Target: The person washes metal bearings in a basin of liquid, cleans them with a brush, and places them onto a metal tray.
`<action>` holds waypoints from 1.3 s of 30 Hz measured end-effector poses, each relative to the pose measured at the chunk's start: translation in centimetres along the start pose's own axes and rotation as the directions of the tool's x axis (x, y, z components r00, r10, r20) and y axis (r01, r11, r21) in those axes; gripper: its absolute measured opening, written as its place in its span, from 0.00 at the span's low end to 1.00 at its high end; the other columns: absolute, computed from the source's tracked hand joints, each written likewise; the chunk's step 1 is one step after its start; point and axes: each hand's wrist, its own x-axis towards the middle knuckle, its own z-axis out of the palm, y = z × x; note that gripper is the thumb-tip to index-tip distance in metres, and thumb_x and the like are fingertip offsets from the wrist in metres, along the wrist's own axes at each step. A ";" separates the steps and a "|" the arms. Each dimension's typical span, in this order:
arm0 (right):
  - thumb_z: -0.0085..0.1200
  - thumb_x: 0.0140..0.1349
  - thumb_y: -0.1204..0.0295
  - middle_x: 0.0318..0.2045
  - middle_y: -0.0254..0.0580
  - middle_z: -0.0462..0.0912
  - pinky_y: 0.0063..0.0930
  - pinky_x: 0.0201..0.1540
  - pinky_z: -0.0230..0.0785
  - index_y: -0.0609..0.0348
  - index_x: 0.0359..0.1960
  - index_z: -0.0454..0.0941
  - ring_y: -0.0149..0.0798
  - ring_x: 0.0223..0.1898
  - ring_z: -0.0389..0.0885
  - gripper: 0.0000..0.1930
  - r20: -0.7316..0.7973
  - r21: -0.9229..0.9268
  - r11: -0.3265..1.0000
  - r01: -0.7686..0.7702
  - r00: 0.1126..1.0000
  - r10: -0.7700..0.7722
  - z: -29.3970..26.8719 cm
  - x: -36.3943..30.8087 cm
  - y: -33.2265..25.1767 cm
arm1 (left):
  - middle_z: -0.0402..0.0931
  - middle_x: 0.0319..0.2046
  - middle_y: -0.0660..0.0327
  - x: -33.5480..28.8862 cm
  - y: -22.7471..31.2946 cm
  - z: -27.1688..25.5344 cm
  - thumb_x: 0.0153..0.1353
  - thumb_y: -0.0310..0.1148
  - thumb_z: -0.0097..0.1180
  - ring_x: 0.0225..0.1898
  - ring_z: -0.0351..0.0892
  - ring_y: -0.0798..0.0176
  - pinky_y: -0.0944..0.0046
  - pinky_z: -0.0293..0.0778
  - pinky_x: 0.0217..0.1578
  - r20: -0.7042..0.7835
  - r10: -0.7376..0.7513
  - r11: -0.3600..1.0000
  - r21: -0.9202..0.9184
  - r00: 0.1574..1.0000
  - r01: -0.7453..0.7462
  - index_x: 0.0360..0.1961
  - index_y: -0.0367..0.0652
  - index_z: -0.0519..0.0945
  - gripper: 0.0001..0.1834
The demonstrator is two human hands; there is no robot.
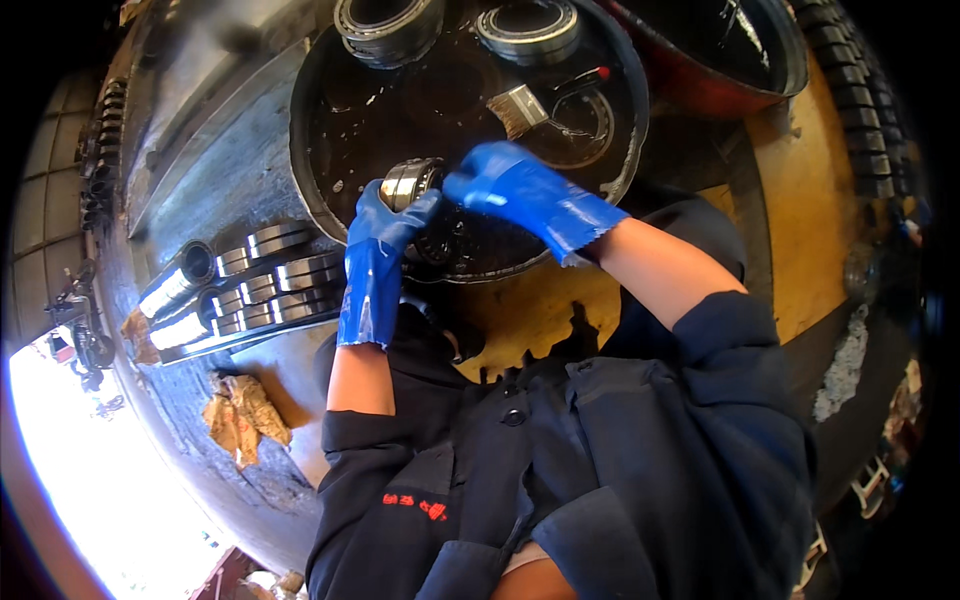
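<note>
My left hand wears a long blue rubber glove and grips a shiny roller bearing, thumb across its near side. The bearing is tilted over the near left part of a round dark basin. My right hand, in a matching glove, is beside the bearing on its right. Its fingers are curled together and slightly blurred; whatever they hold is hidden. Below the bearing, partly behind my left hand, a dark ringed part shows at the basin's near edge. A paintbrush with a dark, red-tipped handle lies in the basin.
Two large bearings sit at the basin's far side. Several shiny bearing rings and tubular packages lie at left on a tray. Crumpled brown paper is nearer me. A red drum stands far right, beside a tyre.
</note>
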 end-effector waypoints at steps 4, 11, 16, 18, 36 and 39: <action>0.61 0.63 0.42 0.41 0.63 0.90 0.42 0.54 0.78 0.68 0.46 0.89 0.52 0.46 0.90 0.34 -0.259 0.234 0.966 -0.106 0.951 0.167 -6.6 -0.9 4.9 | 0.72 0.74 0.43 -2.4 4.5 0.4 0.45 0.64 0.78 0.71 0.76 0.41 0.49 0.74 0.70 -0.064 -0.083 0.950 0.295 0.994 0.099 0.80 0.38 0.63 0.67; 0.55 0.79 0.62 0.54 0.46 0.87 0.30 0.54 0.80 0.54 0.73 0.75 0.40 0.48 0.86 0.25 -0.356 -0.449 0.878 0.164 0.869 -0.344 -8.2 -0.6 10.4 | 0.80 0.66 0.44 -1.8 5.2 -0.1 0.47 0.54 0.75 0.65 0.82 0.41 0.49 0.78 0.66 0.027 -0.031 0.972 0.233 0.999 0.023 0.74 0.44 0.73 0.52; 0.55 0.77 0.68 0.39 0.43 0.83 0.30 0.39 0.82 0.51 0.68 0.79 0.41 0.37 0.83 0.20 -0.044 0.900 0.415 -0.133 0.919 0.391 -7.9 6.1 11.7 | 0.76 0.70 0.46 -1.4 5.1 0.4 0.50 0.54 0.70 0.69 0.79 0.46 0.50 0.74 0.69 0.079 -0.014 0.897 0.441 0.997 -0.023 0.76 0.47 0.71 0.51; 0.53 0.78 0.67 0.43 0.43 0.85 0.28 0.40 0.80 0.53 0.64 0.82 0.39 0.36 0.83 0.17 0.027 0.921 0.340 -0.191 0.902 0.432 -8.0 6.4 13.4 | 0.77 0.69 0.47 -1.7 5.4 0.7 0.51 0.54 0.71 0.68 0.80 0.46 0.50 0.75 0.69 0.118 0.068 0.867 0.484 0.991 -0.117 0.78 0.47 0.69 0.53; 0.61 0.70 0.57 0.25 0.34 0.83 0.28 0.34 0.70 0.58 0.32 0.84 0.26 0.28 0.78 0.16 -0.085 0.494 0.865 0.092 0.995 -0.058 -2.6 -4.1 2.4 | 0.83 0.62 0.48 -3.4 -3.1 1.6 0.52 0.56 0.77 0.63 0.84 0.46 0.49 0.80 0.64 -0.089 0.319 0.859 0.448 0.944 -0.248 0.73 0.45 0.73 0.50; 0.58 0.71 0.62 0.24 0.30 0.80 0.23 0.33 0.66 0.57 0.30 0.82 0.21 0.28 0.74 0.14 -0.050 0.631 0.772 0.080 0.997 -0.063 -2.9 -4.1 -2.0 | 0.84 0.61 0.48 -3.8 -1.9 0.2 0.52 0.56 0.78 0.62 0.85 0.44 0.49 0.81 0.63 0.007 0.237 0.869 0.446 0.972 -0.215 0.71 0.49 0.75 0.47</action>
